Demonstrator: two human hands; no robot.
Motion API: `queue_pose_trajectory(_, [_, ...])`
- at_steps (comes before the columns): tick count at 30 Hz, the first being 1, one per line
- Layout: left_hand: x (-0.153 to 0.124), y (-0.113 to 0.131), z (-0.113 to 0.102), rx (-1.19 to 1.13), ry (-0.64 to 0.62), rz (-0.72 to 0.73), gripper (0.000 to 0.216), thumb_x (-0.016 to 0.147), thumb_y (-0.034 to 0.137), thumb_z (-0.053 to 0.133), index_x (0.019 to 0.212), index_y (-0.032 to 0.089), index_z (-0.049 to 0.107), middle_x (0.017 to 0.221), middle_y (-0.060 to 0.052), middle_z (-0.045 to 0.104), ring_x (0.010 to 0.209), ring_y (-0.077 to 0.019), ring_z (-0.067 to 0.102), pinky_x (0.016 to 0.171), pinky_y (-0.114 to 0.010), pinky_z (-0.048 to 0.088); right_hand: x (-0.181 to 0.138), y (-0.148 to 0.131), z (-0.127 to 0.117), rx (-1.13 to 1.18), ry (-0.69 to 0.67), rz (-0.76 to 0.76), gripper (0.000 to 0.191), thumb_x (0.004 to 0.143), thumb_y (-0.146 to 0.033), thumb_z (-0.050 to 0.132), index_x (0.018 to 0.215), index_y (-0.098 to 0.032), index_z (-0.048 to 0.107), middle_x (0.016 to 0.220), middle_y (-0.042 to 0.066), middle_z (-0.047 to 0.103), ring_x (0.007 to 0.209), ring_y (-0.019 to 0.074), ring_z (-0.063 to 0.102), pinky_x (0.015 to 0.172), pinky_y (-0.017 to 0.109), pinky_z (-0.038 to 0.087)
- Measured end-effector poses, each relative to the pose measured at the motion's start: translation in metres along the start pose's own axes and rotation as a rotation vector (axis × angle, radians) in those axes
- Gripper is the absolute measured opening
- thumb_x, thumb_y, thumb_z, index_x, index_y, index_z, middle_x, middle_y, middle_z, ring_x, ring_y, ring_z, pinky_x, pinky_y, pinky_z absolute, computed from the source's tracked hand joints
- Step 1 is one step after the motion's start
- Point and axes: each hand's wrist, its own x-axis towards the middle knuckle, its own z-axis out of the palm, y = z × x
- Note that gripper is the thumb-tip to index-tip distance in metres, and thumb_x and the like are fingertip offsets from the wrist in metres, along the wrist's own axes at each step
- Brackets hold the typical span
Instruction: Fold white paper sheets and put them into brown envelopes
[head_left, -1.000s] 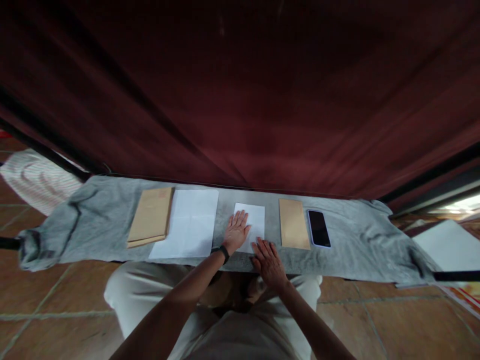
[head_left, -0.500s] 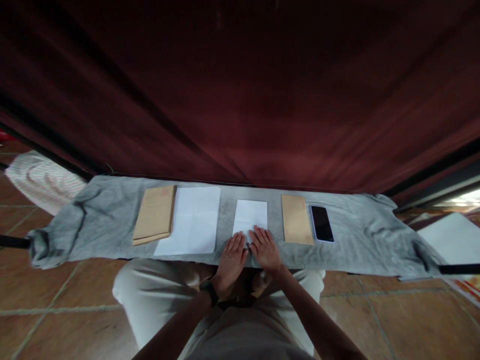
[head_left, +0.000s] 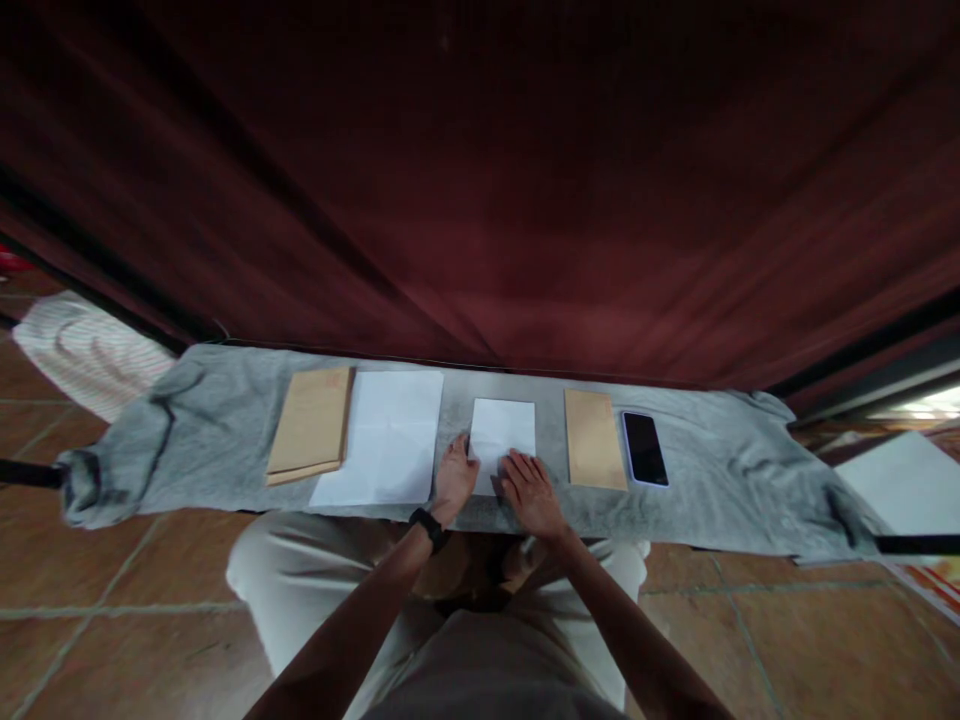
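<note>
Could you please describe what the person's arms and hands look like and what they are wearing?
No sleeves or gloves show: the left hand and right hand and their forearms are uncovered. A black band, like a watch, circles the left wrist.

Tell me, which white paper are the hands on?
The smaller middle paper: left hand and right hand touch its near end; the larger sheet lies aside.

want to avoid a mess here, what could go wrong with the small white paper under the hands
1. The small white paper lies on a soft, wrinkled grey cloth. Pressure from the left hand and right hand could drag the cloth and crease the paper crookedly.
2. The brown envelope and phone lie close on the right. A sideways sweep of the right hand might nudge them.
</note>
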Motion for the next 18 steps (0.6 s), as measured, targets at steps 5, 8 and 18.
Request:
queue_pose_trajectory(5, [0.003, -0.003, -0.004, -0.032, -0.039, -0.006, 0.051, 0.088, 0.017, 0.057, 0.138, 0.017, 0.046, 0.102, -0.007, 0.076, 0.09, -0.0233, 0.074, 0.078, -0.033, 0.057, 0.031, 0.002, -0.002, -0.004, -0.011, -0.015, 0.046, 0.105, -0.03, 0.041, 0.149, -0.021, 0.051, 0.159, 0.008, 0.045, 0.147, 0.0237, 0.04, 0.122, 0.046, 0.031])
queue_pose_trajectory(8, [0.001, -0.002, -0.006, -0.022, -0.029, 0.011, 0.049, 0.088, 0.016, 0.057, 0.136, 0.018, 0.049, 0.109, -0.009, 0.074, 0.095, -0.0243, 0.073, 0.082, -0.034, 0.057, 0.044, 0.003, 0.002, -0.03, -0.016, 0.012, 0.045, 0.105, -0.03, 0.042, 0.148, -0.022, 0.052, 0.16, 0.008, 0.044, 0.147, 0.0257, 0.04, 0.122, 0.048, 0.03])
queue_pose_trajectory(18, [0.017, 0.029, 0.019, 0.22, 0.024, 0.52, 0.049, 0.105, 0.038, 0.036, 0.149, 0.021, 0.047, 0.163, -0.01, 0.038, 0.154, -0.0276, 0.027, 0.124, -0.05, 0.028, 0.042, 0.008, 0.018, -0.08, -0.036, -0.025, 0.052, 0.099, -0.031, 0.054, 0.147, -0.013, 0.052, 0.157, 0.017, 0.046, 0.149, 0.0301, 0.035, 0.123, 0.051, 0.024])
